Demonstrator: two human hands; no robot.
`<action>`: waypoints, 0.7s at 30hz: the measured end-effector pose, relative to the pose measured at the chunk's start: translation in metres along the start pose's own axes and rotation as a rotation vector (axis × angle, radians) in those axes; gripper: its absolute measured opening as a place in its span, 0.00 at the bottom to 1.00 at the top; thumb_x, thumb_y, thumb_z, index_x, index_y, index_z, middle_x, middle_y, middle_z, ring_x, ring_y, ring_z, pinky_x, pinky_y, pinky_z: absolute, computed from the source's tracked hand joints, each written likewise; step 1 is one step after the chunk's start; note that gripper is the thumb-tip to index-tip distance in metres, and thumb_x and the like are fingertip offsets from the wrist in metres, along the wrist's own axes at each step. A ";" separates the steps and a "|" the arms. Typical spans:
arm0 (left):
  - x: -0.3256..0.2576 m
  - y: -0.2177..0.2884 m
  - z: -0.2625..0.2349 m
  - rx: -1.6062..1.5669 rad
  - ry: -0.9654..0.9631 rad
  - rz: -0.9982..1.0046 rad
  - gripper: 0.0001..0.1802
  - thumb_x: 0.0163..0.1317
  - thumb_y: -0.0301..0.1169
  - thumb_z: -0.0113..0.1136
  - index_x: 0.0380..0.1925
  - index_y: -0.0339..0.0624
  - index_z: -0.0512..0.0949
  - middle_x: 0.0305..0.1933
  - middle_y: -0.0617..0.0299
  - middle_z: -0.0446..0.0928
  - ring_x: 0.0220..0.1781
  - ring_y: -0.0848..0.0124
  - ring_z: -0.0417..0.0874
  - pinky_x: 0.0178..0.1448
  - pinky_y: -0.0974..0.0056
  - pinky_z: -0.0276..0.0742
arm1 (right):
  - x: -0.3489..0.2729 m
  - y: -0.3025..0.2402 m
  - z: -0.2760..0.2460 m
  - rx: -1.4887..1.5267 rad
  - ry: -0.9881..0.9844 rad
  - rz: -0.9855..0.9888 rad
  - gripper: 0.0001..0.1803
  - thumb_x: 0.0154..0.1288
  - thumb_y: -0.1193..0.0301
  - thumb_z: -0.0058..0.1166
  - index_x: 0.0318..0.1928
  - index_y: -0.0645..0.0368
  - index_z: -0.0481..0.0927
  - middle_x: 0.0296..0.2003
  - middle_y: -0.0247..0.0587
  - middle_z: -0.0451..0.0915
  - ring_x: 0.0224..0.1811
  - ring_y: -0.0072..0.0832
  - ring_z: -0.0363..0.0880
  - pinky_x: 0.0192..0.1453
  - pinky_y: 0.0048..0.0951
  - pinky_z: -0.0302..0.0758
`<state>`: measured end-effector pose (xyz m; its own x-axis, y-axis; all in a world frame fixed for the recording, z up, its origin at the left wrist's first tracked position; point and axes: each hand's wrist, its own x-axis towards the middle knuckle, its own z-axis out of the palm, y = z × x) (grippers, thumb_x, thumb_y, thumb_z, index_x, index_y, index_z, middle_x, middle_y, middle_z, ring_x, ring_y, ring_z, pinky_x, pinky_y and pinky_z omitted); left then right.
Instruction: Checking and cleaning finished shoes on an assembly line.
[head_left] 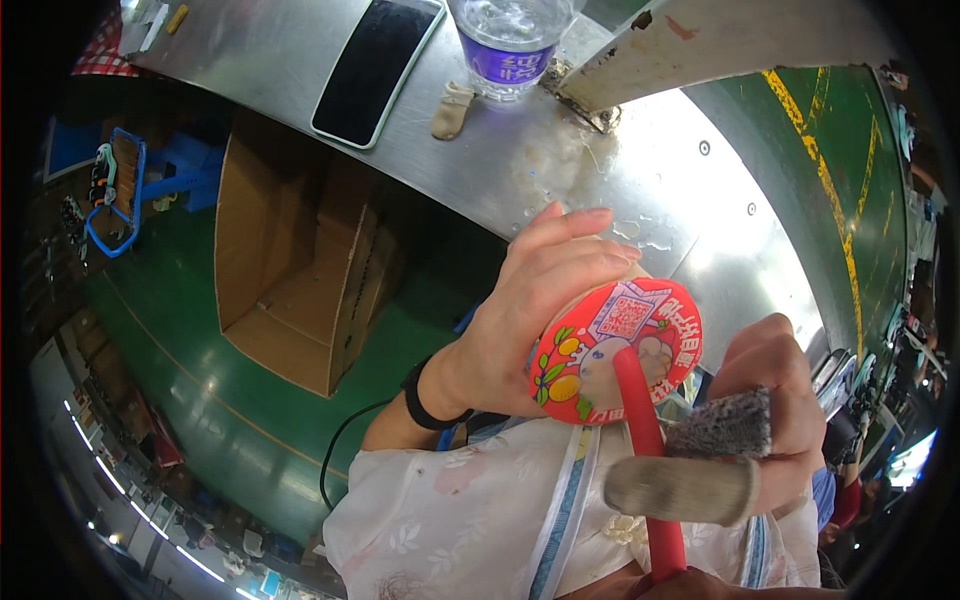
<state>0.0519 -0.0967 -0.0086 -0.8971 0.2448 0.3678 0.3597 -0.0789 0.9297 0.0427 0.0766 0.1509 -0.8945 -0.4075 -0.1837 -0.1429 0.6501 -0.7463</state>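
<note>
My left hand (515, 320) is wrapped around the side of a drink cup. Its round red sealed film lid (592, 368) carries a cartoon print with yellow fruit. A thick red straw (638, 420) pierces the lid and runs down toward the lower edge. On two fingers of my right hand (785, 395) are finger covers, a fuzzy grey one (722, 425) and a beige one (685, 490). These fingers close about the straw, the beige one crossing in front of it. Most of the cup's body is hidden.
On the metal table (490, 165) lie a phone (380, 70), a loose beige finger cover (452, 112) and a water bottle (510, 55) with a purple label. A metal post (700, 50) rises beside them. Below left, an open cardboard box (290, 250) stands on the green floor.
</note>
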 end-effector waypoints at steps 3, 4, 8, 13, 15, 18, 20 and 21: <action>0.003 0.003 0.000 -0.025 -0.014 0.012 0.50 0.36 0.43 0.81 0.60 0.42 0.65 0.60 0.52 0.71 0.70 0.50 0.62 0.74 0.43 0.43 | 0.008 0.012 -0.006 0.063 0.081 -0.086 0.31 0.18 0.52 0.79 0.28 0.53 0.82 0.30 0.33 0.66 0.33 0.31 0.63 0.34 0.30 0.56; 0.002 0.003 -0.001 -0.014 -0.009 0.006 0.50 0.36 0.43 0.81 0.60 0.42 0.65 0.60 0.52 0.71 0.70 0.50 0.62 0.74 0.43 0.43 | 0.012 0.023 -0.011 0.015 0.051 -0.427 0.34 0.18 0.49 0.80 0.26 0.56 0.78 0.29 0.35 0.66 0.33 0.32 0.63 0.35 0.31 0.55; -0.001 0.002 -0.003 -0.040 -0.014 0.000 0.51 0.35 0.44 0.81 0.61 0.42 0.64 0.60 0.52 0.71 0.70 0.50 0.61 0.74 0.42 0.43 | -0.007 0.043 -0.025 0.014 0.159 -0.192 0.35 0.33 0.43 0.73 0.35 0.58 0.82 0.33 0.39 0.68 0.35 0.33 0.62 0.36 0.33 0.55; 0.001 0.002 -0.001 -0.028 -0.003 0.008 0.51 0.35 0.44 0.81 0.61 0.42 0.64 0.61 0.53 0.71 0.70 0.50 0.61 0.74 0.42 0.42 | 0.001 0.038 -0.032 0.031 0.144 -0.145 0.27 0.34 0.54 0.78 0.35 0.56 0.87 0.33 0.41 0.71 0.33 0.32 0.68 0.34 0.32 0.61; 0.000 0.002 -0.001 -0.025 0.013 0.022 0.51 0.35 0.44 0.81 0.61 0.42 0.64 0.60 0.53 0.71 0.69 0.50 0.62 0.74 0.42 0.43 | 0.004 0.039 -0.031 -0.050 0.187 -0.184 0.22 0.43 0.55 0.73 0.34 0.59 0.87 0.32 0.41 0.73 0.31 0.32 0.68 0.32 0.30 0.61; 0.000 0.002 -0.002 -0.030 0.025 0.026 0.50 0.36 0.43 0.81 0.61 0.42 0.64 0.60 0.52 0.71 0.69 0.50 0.62 0.74 0.42 0.43 | 0.006 0.047 -0.031 -0.072 0.213 -0.253 0.23 0.49 0.54 0.69 0.37 0.61 0.85 0.29 0.41 0.75 0.30 0.31 0.68 0.30 0.29 0.61; 0.001 0.002 -0.002 -0.035 0.023 0.027 0.51 0.36 0.43 0.81 0.60 0.42 0.64 0.60 0.52 0.71 0.69 0.50 0.62 0.74 0.43 0.43 | 0.004 0.047 -0.030 -0.073 0.253 -0.183 0.24 0.51 0.56 0.68 0.40 0.64 0.84 0.29 0.42 0.76 0.30 0.30 0.69 0.30 0.27 0.62; 0.002 0.003 -0.002 -0.038 0.021 0.026 0.51 0.36 0.43 0.81 0.60 0.42 0.64 0.60 0.52 0.71 0.69 0.50 0.62 0.74 0.43 0.43 | 0.003 0.048 -0.030 -0.072 0.254 -0.183 0.24 0.51 0.56 0.68 0.40 0.64 0.84 0.29 0.42 0.76 0.30 0.30 0.69 0.30 0.27 0.62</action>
<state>0.0511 -0.0985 -0.0049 -0.8931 0.2215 0.3916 0.3732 -0.1212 0.9198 0.0209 0.1256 0.1335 -0.9270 -0.3547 0.1219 -0.3329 0.6283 -0.7031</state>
